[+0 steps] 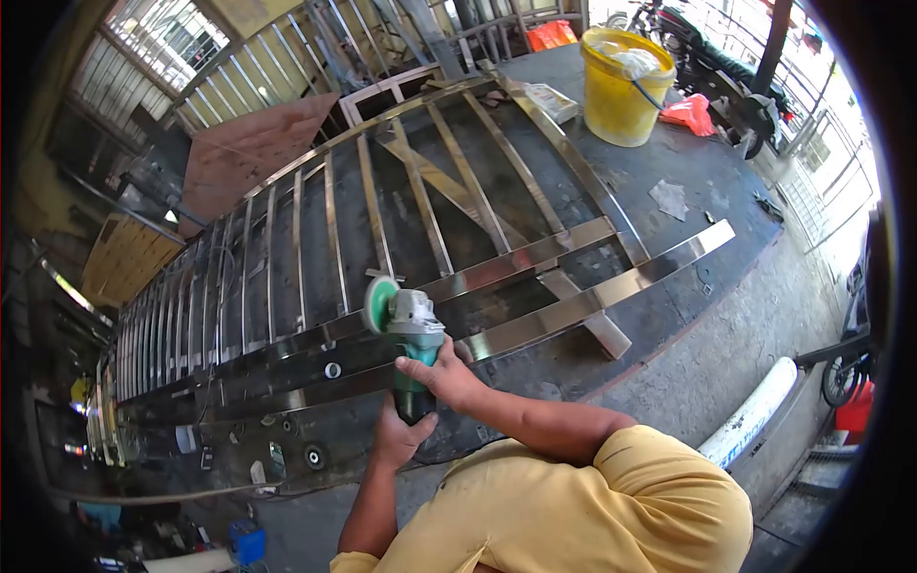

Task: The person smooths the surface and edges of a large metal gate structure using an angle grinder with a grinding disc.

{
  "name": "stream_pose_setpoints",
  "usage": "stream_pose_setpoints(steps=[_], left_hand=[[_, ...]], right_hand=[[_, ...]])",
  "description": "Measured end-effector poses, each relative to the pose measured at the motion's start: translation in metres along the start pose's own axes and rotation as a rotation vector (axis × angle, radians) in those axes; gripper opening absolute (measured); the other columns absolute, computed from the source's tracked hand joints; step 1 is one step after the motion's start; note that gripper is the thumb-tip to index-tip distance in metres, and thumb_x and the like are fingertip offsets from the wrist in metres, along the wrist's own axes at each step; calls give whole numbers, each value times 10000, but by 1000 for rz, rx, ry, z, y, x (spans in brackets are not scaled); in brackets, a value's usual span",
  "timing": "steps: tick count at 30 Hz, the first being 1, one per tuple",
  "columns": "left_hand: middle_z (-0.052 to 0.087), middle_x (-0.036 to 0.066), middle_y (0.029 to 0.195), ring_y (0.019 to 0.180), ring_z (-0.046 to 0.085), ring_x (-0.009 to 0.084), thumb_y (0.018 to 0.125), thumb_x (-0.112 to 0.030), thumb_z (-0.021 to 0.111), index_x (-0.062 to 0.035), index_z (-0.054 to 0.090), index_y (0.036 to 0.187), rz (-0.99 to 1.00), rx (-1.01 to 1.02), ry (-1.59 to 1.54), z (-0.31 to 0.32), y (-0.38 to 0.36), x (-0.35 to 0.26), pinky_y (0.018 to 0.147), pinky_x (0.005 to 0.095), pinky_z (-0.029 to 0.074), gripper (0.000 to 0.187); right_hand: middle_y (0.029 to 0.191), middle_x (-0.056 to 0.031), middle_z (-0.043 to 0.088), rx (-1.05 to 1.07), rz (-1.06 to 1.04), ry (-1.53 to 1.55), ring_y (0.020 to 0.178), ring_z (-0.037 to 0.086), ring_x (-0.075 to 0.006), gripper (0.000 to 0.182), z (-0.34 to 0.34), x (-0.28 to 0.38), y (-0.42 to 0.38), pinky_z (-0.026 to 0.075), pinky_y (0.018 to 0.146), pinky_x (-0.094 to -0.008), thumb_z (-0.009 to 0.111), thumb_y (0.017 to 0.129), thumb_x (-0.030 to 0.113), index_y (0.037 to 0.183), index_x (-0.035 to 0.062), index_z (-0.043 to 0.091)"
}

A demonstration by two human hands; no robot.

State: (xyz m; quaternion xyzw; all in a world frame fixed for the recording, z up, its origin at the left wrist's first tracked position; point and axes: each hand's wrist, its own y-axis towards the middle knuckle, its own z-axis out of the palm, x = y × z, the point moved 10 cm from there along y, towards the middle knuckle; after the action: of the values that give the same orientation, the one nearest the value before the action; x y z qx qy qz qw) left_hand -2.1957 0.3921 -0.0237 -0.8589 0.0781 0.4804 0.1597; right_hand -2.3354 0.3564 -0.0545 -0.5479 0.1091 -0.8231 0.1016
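The angle grinder (415, 329) stood slightly toward seven o'clock of centre, its disc (380, 304) near the metal frame (511, 265); contact could not be confirmed. The right hand (447, 377) had a closed grip around its body; the left hand (399, 437) gripped the rear. Palm-side fingers were hidden. Bare worktop (712, 186) separated the frame from the edge at three o'clock. Blue lettering on the white cylinder (750, 417), four o'clock, was unreadable.
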Motion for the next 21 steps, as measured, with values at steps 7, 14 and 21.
stream_pose_setpoints(steps=[7, 14, 21], left_hand=[[571, 314, 1387, 1249, 614, 462, 729, -233, 881, -25, 207, 1621, 103, -276, 202, -35, -12, -22, 959, 486, 543, 1137], [513, 301, 1468, 1286, 591, 453, 726, -182, 850, -39, 173, 1635, 231, -263, 193, -48, -18, -27, 1020, 484, 512, 1143], [508, 252, 1495, 1337, 562, 364, 711, -129, 818, -74, 131, 1659, -6, -314, 168, -32, 0, -16, 1069, 435, 480, 1172]], right_hand=[[1446, -207, 499, 9, -130, -120, 1349, 487, -268, 994, 53, 9, -14, 408, 1140, -390, 795, 916, 424, 1551, -43, 189], [1390, -199, 570, 540, 129, -70, 1303, 540, -267, 947, 76, -33, -4, 440, 1111, -386, 796, 901, 501, 1523, -40, 330], [1374, -234, 595, 573, 134, -228, 1297, 574, -288, 1014, 63, -38, 16, 443, 1112, -389, 778, 874, 601, 1510, -59, 343]])
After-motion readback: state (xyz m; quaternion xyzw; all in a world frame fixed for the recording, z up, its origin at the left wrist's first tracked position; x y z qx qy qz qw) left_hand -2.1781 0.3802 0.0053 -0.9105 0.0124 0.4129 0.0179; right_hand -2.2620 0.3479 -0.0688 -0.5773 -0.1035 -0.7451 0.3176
